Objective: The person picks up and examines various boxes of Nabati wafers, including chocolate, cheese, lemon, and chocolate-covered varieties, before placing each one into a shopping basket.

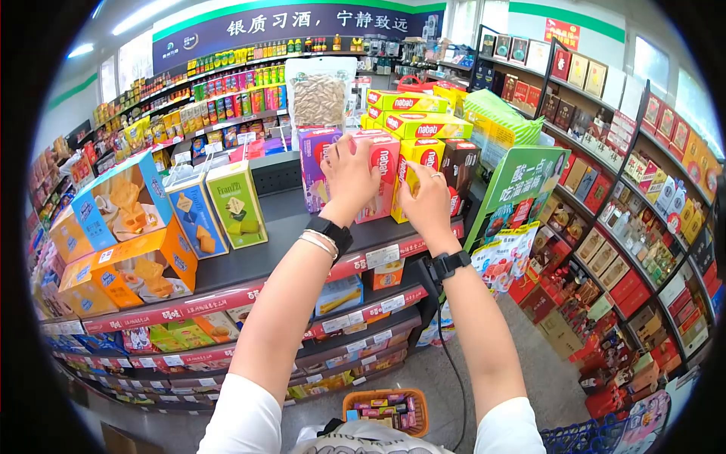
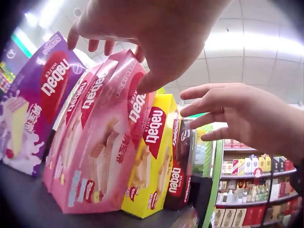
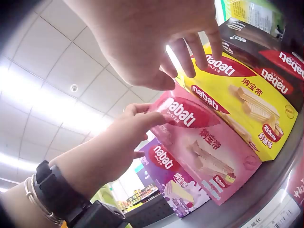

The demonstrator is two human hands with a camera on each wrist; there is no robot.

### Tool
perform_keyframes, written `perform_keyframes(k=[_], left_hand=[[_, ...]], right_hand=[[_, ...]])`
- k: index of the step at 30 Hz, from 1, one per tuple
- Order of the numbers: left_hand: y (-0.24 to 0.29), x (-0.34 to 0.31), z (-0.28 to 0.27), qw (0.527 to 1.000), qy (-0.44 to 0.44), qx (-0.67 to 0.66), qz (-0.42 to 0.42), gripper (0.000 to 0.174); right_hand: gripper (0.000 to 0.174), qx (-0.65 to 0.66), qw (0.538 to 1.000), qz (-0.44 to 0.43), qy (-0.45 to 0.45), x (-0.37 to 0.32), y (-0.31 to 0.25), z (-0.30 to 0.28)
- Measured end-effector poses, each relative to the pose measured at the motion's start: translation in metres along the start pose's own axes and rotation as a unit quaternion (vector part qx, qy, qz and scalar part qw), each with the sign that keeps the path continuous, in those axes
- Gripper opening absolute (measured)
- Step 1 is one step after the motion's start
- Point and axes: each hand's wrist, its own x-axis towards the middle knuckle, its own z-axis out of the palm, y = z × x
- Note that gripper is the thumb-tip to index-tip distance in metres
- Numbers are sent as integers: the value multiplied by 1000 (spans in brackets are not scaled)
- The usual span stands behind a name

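Both bare hands are at a row of upright nabati wafer boxes on the top shelf. My left hand point(image 1: 352, 175) spreads over the pink wafer boxes point(image 2: 102, 156), its thumb at the upper part of the front one and its other fingers above the gap beside the purple wafer box point(image 2: 40, 102). Held with relaxed fingers, my right hand point(image 1: 425, 198) is at the upper part of the yellow wafer box point(image 3: 247, 104), fingertips close to its top edge. The brown wafer box point(image 1: 460, 163) stands to the right of the yellow one.
More yellow boxes point(image 1: 423, 125) lie stacked behind the row, beside a clear bag of nuts point(image 1: 319, 98). Franzzi boxes point(image 1: 236, 204) and orange biscuit boxes point(image 1: 144, 268) stand at left. A green sign point(image 1: 518, 181) borders the right end. An orange basket point(image 1: 425, 424) sits below.
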Motion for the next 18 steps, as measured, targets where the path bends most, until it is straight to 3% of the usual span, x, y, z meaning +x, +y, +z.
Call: perform_keyframes(k=[3,6,10,13,15,18], left_hand=[[-3,-10,2,996,87,-19,32,48],[-6,-16,-3,988,103,-110,42,44],[-3,-26,-11,969,81,-228,47,36],[-3,-29,-13,949,92,-282,105,32],[-4,-31,-18,942,105,-287,141,32],[3,-35,-30,928,88,-351,89,31]], right_hand=[[37,26,999,21,-11,-3,3,1],[45,67,996,53,-32,-5,10,12],[61,109,993,11,-37,-4,5,10],[68,194,974,66,-101,-1,9,7],[63,232,964,69,-106,-4,11,5],[59,251,956,60,-142,-6,11,-5]])
